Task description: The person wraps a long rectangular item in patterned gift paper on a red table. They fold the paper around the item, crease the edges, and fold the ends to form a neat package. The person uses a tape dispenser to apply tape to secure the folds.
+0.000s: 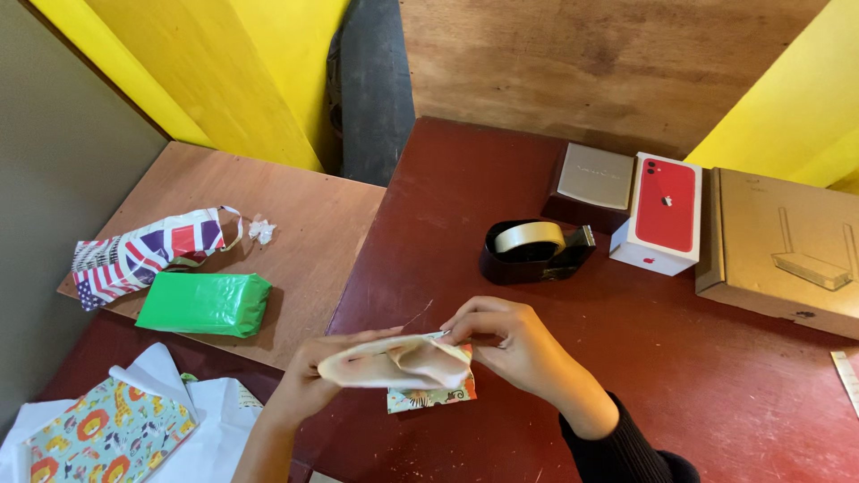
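Both hands are working over the dark red table (716,394), holding a small parcel wrapped in animal-print paper (420,376) just above its surface, near the front edge. The left hand (309,380) is cupping the parcel's left end, its grip closed on the pale inner side of the paper. The right hand (514,344) is pinching the paper's folded flap at the right end, fingers clamped together on it. Behind the hands a black tape dispenser (535,252) is sitting, with a red phone box (660,213) and a brown carton (778,250) further right. On the lower wooden table to the left, a green packet (204,304) is lying beside flag-print paper (143,255).
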